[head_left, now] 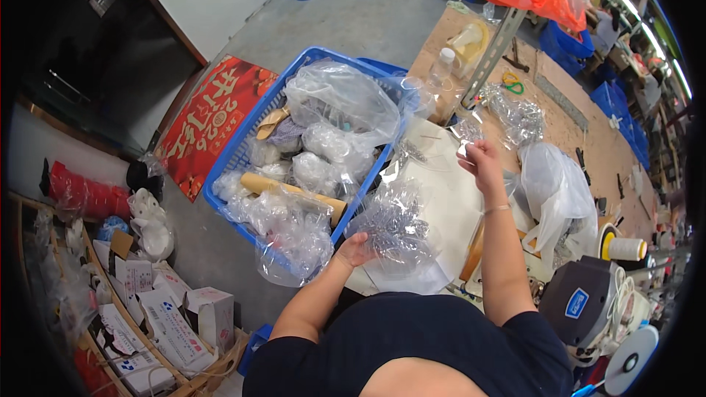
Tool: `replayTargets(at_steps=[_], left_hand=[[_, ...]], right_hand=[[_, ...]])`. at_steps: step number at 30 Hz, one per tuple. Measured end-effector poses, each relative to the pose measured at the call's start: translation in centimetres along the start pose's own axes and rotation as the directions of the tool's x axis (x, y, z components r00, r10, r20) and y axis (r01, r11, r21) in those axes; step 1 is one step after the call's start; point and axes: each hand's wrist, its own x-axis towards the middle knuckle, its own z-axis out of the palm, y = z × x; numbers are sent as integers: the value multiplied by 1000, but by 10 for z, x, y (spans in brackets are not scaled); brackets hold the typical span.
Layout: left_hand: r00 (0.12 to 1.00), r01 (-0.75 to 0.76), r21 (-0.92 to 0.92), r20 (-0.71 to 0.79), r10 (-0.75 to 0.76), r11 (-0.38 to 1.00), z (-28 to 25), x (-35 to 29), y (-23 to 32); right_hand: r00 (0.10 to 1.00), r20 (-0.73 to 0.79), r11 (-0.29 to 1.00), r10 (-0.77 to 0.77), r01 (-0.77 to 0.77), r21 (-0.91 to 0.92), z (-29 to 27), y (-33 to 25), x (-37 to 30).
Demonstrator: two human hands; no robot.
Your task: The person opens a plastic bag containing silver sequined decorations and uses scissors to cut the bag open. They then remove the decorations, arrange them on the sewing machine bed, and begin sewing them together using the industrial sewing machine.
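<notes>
A shiny heap of clear plastic pieces (397, 228) lies on the white work surface in front of me. My left hand (356, 251) grips the heap's left edge, its thumb showing and the other fingers partly hidden by the plastic. Farther forward and to the right, my right hand (482, 165) is raised with its fingers pinched on a small clear plastic piece, whose exact shape I cannot make out. Beyond that hand a second pile of clear plastic pieces (517, 117) rests on the brown tabletop.
Left of the work surface stands a blue basket (254, 121) full of bagged items and a cardboard tube (290, 195). A white plastic bag (557, 187), a thread cone (626, 249) and a dark machine housing (581, 301) are at right. A metal post (494, 55) rises from the table.
</notes>
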Motion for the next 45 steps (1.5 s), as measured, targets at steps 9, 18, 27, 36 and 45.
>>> replayTargets(at_steps=[9, 18, 27, 36, 45], left_hand=[[990, 99, 91, 93, -107, 991, 27, 11, -2], [999, 35, 42, 1, -36, 998, -3, -28, -25], [987, 1, 63, -162, 10, 998, 22, -61, -15], [984, 32, 45, -178, -23, 999, 0, -49, -21], [985, 134, 103, -125, -121, 986, 23, -18, -9]], right_hand=[[833, 478, 902, 280, -57, -428, 69, 19, -173], [853, 508, 707, 116, 288, -646, 61, 26, -159], [768, 488, -130, -416, 481, -867, 40, 123, 35], [823, 337, 117, -458, 432, -894, 2, 99, 52], [404, 714, 272, -571, 914, -300, 53, -50, -132]])
